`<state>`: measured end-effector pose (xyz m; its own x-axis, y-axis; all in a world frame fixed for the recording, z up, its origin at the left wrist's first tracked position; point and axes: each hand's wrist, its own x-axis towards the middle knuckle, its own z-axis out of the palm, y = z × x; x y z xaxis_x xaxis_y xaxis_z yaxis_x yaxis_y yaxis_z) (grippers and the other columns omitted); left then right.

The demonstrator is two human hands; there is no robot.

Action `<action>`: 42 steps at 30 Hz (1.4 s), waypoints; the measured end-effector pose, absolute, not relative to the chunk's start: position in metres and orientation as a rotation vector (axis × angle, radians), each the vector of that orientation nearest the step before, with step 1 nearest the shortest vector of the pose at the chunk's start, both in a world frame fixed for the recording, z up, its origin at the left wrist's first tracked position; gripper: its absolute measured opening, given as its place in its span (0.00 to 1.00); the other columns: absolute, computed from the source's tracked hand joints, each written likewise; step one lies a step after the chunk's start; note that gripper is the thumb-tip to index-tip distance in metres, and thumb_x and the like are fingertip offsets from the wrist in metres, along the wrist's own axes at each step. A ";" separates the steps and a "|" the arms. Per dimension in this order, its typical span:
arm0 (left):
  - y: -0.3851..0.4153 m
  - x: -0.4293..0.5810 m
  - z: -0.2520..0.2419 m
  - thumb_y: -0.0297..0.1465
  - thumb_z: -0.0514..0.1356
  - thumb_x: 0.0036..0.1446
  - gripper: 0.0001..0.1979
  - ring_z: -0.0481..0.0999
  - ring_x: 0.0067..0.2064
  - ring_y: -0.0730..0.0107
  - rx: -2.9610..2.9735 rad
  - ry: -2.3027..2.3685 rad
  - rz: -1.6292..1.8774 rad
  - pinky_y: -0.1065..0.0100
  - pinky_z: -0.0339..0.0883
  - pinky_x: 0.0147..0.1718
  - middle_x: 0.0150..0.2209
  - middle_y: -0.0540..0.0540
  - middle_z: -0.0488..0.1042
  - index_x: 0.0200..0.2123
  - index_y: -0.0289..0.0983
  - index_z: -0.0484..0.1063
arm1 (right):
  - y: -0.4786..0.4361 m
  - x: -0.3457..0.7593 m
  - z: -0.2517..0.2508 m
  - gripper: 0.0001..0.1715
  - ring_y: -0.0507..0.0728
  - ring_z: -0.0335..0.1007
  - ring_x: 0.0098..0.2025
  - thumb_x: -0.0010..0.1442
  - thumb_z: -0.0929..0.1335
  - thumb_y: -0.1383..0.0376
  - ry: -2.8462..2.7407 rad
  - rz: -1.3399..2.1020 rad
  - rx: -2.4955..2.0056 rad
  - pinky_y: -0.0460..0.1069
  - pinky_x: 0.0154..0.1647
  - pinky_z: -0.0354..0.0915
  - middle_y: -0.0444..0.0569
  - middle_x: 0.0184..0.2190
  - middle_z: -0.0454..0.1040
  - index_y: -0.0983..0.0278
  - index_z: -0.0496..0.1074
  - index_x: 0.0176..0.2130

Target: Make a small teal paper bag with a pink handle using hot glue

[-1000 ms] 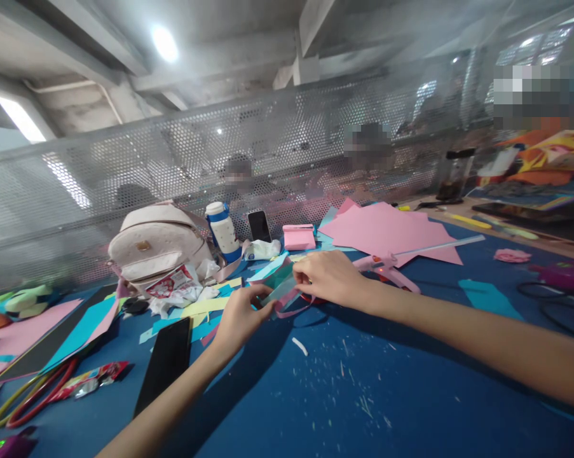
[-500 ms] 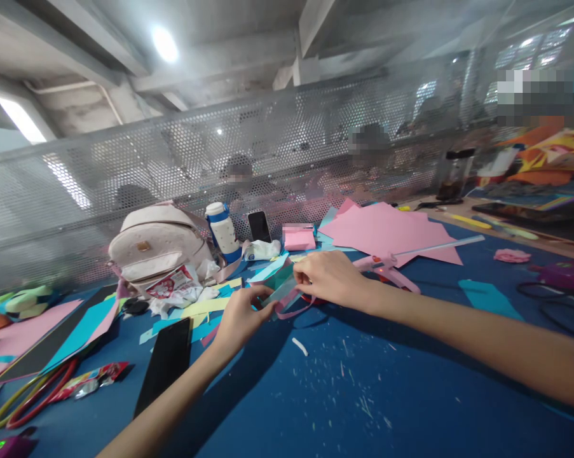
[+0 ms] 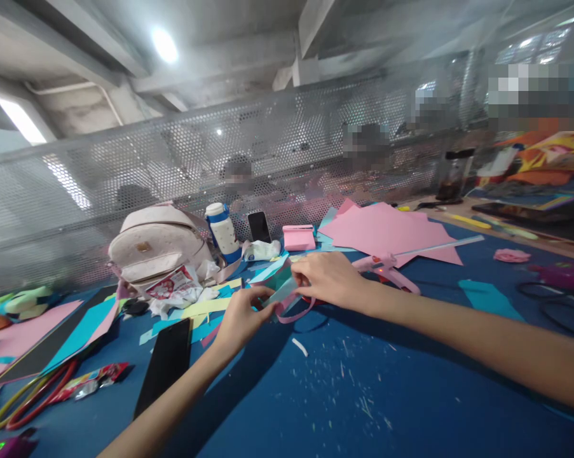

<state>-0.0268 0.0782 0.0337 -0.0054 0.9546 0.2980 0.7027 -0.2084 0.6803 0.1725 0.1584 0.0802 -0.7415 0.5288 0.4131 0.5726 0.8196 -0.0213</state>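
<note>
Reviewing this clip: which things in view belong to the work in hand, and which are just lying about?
In the work:
- pale strip, pinched by left hand and right hand
- curled pink strip just below it
- pink glue gun, probably

Apparently just lying about:
- backpack
- bottle
- black phone
- red wrapper

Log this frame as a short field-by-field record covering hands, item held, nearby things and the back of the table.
Left hand: grip closed on one end of a pale teal strip
Right hand: fingertips pinching the strip's other end
Below the strip: curled pink band
Beyond right wrist: pink glue gun
Beside left forearm: black phone
Back: backpack, bottle, pink sheets
</note>
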 end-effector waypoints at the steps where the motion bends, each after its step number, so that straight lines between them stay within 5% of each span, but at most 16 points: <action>1: 0.078 -0.026 0.034 0.34 0.61 0.53 0.09 0.72 0.24 0.71 1.944 1.712 1.045 0.72 0.63 0.24 0.27 0.47 0.76 0.33 0.35 0.77 | 0.158 0.173 0.080 0.11 0.52 0.68 0.31 0.53 0.72 0.59 -2.596 -0.153 -0.812 0.48 0.24 0.41 0.42 0.29 0.75 0.62 0.69 0.28; 18: 0.078 -0.027 0.035 0.34 0.61 0.53 0.09 0.73 0.26 0.71 1.972 1.764 1.057 0.72 0.64 0.25 0.29 0.47 0.77 0.34 0.35 0.77 | 0.162 0.177 0.091 0.12 0.53 0.66 0.33 0.52 0.71 0.60 -2.612 -0.151 -0.820 0.48 0.24 0.42 0.44 0.33 0.74 0.62 0.65 0.31; 25: 0.073 -0.025 0.041 0.34 0.60 0.55 0.08 0.73 0.27 0.70 2.028 1.773 1.007 0.73 0.63 0.24 0.30 0.49 0.78 0.35 0.37 0.77 | 0.163 0.177 0.086 0.26 0.59 0.67 0.42 0.50 0.73 0.61 -2.582 -0.282 -0.777 0.48 0.26 0.49 0.50 0.44 0.72 0.61 0.65 0.48; 30: 0.073 -0.027 0.043 0.33 0.60 0.55 0.08 0.75 0.30 0.68 2.071 1.785 0.960 0.72 0.65 0.27 0.33 0.47 0.80 0.36 0.38 0.78 | 0.164 0.179 0.084 0.09 0.56 0.64 0.39 0.52 0.73 0.63 -2.604 -0.349 -0.721 0.48 0.24 0.45 0.47 0.38 0.69 0.62 0.71 0.34; 42: 0.074 -0.034 0.052 0.33 0.58 0.58 0.09 0.74 0.32 0.68 2.174 1.734 0.852 0.71 0.63 0.28 0.34 0.47 0.79 0.38 0.38 0.76 | 0.175 0.185 0.094 0.11 0.54 0.65 0.35 0.52 0.72 0.55 -2.792 0.071 -0.727 0.47 0.28 0.52 0.47 0.33 0.70 0.59 0.78 0.33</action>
<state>-0.0337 0.0742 0.0515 0.1296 0.9471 0.2937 0.8113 -0.2716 0.5177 0.1850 0.1746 0.0939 -0.8425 0.4857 0.2329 0.4732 0.8740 -0.1107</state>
